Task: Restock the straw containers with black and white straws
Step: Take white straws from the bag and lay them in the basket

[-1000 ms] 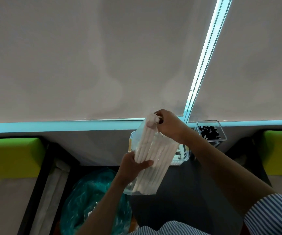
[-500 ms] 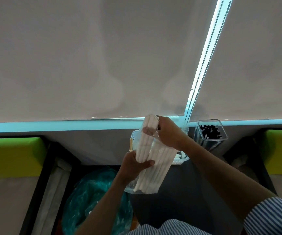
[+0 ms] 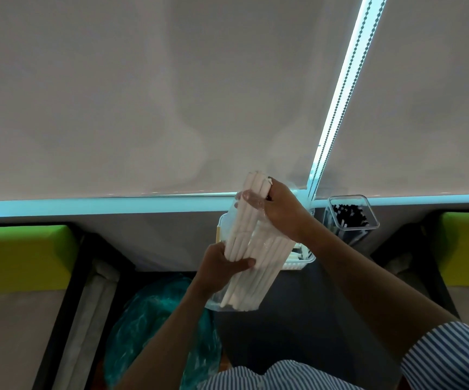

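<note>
Since the earlier frames, the white straws point(image 3: 251, 240) are sliding further up out of their clear plastic sleeve point(image 3: 229, 298), and their upper ends are now projecting well above the right hand point(image 3: 282, 211).

Roller blinds point(image 3: 143, 94) are filling the upper part of the view, with a bead chain point(image 3: 340, 88) hanging in the bright gap between two panels. Lime-green cushions point(image 3: 22, 254) are sitting at the far left and far right. A teal plastic bag point(image 3: 154, 330) is lying low in the view, below the left forearm.

A clear rectangular container point(image 3: 302, 258) is sitting on the ledge directly behind the bundle, its contents mostly hidden. Just beside it, to the right, a smaller clear container point(image 3: 350, 218) is holding black straws point(image 3: 347, 215) upright.

The bundle is being held tilted in front of the larger container — not inside it. The left hand point(image 3: 222, 267) is closing around the middle of the bundle, thumb across the front, pressing on the sleeve. The right hand is gripping the upper part, fingers point(image 3: 251, 199) wrapping over the straws near the sleeve's open mouth. Both hands are clamping the bundle firmly.
</note>
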Motion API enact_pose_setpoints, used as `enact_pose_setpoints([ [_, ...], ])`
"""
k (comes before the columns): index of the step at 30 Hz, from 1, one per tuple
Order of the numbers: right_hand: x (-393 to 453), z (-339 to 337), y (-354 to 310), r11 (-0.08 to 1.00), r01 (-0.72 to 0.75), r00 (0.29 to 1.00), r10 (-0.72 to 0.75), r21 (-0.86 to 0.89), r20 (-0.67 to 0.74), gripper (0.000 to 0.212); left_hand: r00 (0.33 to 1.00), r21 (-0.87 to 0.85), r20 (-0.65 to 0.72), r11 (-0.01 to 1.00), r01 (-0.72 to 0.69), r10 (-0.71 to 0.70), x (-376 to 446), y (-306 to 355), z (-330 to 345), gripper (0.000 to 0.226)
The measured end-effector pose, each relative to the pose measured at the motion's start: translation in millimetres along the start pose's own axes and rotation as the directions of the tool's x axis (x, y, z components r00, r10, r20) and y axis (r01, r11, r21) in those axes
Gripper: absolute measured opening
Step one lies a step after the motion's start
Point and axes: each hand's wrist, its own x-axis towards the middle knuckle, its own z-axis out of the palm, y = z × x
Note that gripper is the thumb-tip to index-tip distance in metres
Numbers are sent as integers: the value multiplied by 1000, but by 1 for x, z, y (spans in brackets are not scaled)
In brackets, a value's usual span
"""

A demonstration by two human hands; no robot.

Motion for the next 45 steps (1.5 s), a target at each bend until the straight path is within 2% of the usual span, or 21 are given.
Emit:
enact_pose_setpoints([
  [3, -1, -1, -2, 999, -21, 999, 22, -31, 40, 44, 1000, -10, -5, 1000, 5, -5, -3, 1, 6, 33],
  [8, -4, -4, -2, 999, 17, 999, -14, -49, 49, 13, 1000, -27, 19, 999, -16, 17, -9, 0, 11, 26],
  [13, -3, -3, -3, 999, 37, 998, -38, -28, -45, 24, 999, 7, 21, 999, -38, 38, -7, 2, 10, 24],
  [18, 1, -15, -5, 968, 3, 980, 47, 252, -194, 21, 1000, 103, -14, 995, -19, 20, -5, -5, 7, 30],
  [21, 4, -22, -5, 949, 38, 968, 43, 314, -246, 12, 998, 143, -59, 990, 15, -7, -5, -5, 9, 16],
  [23, 6, -25, -6, 935, 46, 961, 55, 351, -272, 9, 994, 160, -109, 987, 22, -4, -5, -6, 11, 17],
  [28, 9, -33, -6, 949, 59, 951, 41, 310, -307, 10, 993, 225, -113, 974, 10, 16, -5, -7, 17, 26],
  [36, 16, -55, -29, 959, 152, 894, -30, 240, -447, 18, 986, 255, -163, 967, 1, 42, 2, -15, 9, 35],
  [39, 20, -63, -39, 950, 215, 871, -82, 226, -485, 6, 985, 287, -174, 957, 34, 17, 4, -23, 4, 29],
  [41, 23, -67, -42, 959, 234, 845, -118, 162, -522, 9, 982, 312, -188, 949, 43, 18, 4, -27, 0, 28],
  [43, 25, -71, -42, 971, 235, 822, -174, 45, -542, 9, 973, 328, -230, 943, 45, 33, 2, -28, -4, 39],
  [45, 29, -73, -40, 973, 223, 820, -216, -52, -529, 23, 961, 341, -275, 938, 62, 37, 0, -29, -9, 47],
])
